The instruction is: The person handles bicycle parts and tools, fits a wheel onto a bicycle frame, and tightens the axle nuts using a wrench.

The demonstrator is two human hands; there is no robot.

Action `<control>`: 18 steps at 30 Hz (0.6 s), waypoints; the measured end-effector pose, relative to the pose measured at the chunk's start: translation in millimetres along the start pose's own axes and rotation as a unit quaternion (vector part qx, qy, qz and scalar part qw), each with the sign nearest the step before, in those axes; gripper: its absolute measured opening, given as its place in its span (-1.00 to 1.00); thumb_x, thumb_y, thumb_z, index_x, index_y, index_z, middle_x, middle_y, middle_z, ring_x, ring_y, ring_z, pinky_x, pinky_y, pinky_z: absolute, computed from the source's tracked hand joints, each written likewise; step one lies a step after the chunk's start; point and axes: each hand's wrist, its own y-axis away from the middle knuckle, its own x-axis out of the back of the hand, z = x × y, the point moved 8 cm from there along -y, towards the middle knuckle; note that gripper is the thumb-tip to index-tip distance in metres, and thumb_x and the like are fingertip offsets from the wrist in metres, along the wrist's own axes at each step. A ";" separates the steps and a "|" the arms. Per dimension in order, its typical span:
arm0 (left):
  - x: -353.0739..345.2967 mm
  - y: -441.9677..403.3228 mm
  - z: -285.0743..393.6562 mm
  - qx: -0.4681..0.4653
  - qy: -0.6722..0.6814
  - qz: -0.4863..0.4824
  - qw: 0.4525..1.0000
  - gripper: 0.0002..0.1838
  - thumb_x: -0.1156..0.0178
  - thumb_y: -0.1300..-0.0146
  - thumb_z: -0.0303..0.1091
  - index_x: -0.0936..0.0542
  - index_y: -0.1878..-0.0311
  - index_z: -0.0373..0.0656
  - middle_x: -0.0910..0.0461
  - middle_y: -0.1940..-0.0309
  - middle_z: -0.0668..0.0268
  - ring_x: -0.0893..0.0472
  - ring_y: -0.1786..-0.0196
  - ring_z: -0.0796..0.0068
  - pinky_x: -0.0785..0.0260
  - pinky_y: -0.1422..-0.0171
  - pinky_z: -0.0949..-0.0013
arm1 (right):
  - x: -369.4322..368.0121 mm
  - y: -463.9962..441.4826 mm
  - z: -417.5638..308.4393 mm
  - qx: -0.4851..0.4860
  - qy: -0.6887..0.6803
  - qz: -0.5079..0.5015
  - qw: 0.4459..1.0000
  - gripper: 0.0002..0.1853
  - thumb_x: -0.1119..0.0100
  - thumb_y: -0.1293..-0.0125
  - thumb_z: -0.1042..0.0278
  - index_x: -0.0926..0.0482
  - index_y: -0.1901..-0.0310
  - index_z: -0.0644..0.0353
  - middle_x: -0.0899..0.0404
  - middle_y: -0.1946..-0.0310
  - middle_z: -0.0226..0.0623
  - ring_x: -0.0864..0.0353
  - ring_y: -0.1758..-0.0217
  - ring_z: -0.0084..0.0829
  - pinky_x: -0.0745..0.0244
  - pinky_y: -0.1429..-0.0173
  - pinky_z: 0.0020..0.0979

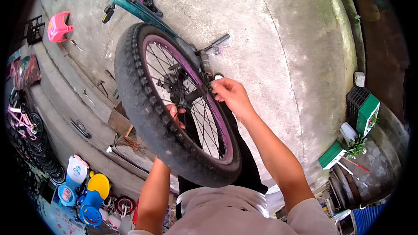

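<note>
Fingers (220, 88) of the right hand (235, 98) were pinched narrow beside the wheel (146, 124), on what I couldn't tell; the left hand (175, 115), half hidden behind it, had an unclear grip. Over the concrete ground (261, 61), toward its stepped left edge, the wheel stood before the teal bicycle frame (139, 11). I judged the work unfinished: both hands were busy there, any fastening unclear. The knobbly tyre (130, 69) looked dusty black, the rim (229, 148) purplish-pink, the hub (186, 97) dark.

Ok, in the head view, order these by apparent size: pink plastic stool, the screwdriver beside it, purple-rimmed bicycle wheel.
1. Purple-rimmed bicycle wheel, nearest the camera
2. Pink plastic stool
3. Screwdriver
</note>
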 end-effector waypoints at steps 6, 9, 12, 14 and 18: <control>4.3 -3.2 -16.2 -0.006 0.036 -0.022 0.999 -0.72 -0.10 -0.62 -0.18 -0.55 0.00 -0.24 -0.71 0.24 0.19 -0.20 0.65 0.71 -0.38 0.46 0.42 | -8.0 0.4 0.7 -0.001 -0.058 0.023 0.998 -0.74 -0.30 -0.46 0.28 -0.70 0.00 0.31 -0.61 0.33 -0.45 -0.53 0.31 -0.64 -0.46 0.20 -0.55; 4.8 -2.1 -17.8 -0.004 0.054 -0.005 0.999 -0.71 -0.10 -0.62 -0.18 -0.55 -0.02 -0.26 -0.70 0.23 0.19 -0.20 0.65 0.70 -0.37 0.45 0.42 | -9.9 5.9 1.8 -0.039 -0.105 0.031 0.993 -0.73 -0.30 -0.45 0.31 -0.69 -0.02 0.34 -0.60 0.32 -0.45 -0.50 0.33 -0.64 -0.44 0.21 -0.55; 3.9 -0.6 -19.4 0.012 0.064 -0.009 0.998 -0.72 -0.09 -0.63 -0.18 -0.55 -0.04 -0.24 -0.70 0.21 0.18 -0.20 0.65 0.72 -0.36 0.46 0.43 | -11.1 11.9 6.8 -0.057 -0.152 0.035 0.986 -0.72 -0.28 -0.45 0.32 -0.67 -0.03 0.37 -0.58 0.33 -0.44 -0.45 0.38 -0.65 -0.40 0.25 -0.55; 4.4 -1.2 -20.0 0.009 0.068 -0.008 0.998 -0.72 -0.09 -0.63 -0.18 -0.55 -0.04 -0.24 -0.70 0.22 0.18 -0.19 0.66 0.71 -0.35 0.46 0.44 | -12.1 14.2 3.5 -0.067 -0.172 0.038 0.982 -0.71 -0.28 -0.45 0.30 -0.67 -0.02 0.38 -0.57 0.34 -0.44 -0.45 0.39 -0.65 -0.39 0.26 -0.56; 7.0 -1.6 -21.8 0.002 0.040 -0.008 0.999 -0.72 -0.09 -0.63 -0.20 -0.56 -0.06 -0.25 -0.70 0.23 0.17 -0.18 0.67 0.72 -0.35 0.48 0.45 | -10.7 11.6 2.0 -0.081 -0.154 0.057 0.983 -0.73 -0.27 -0.46 0.24 -0.69 0.07 0.32 -0.57 0.35 -0.45 -0.46 0.40 -0.66 -0.37 0.25 -0.55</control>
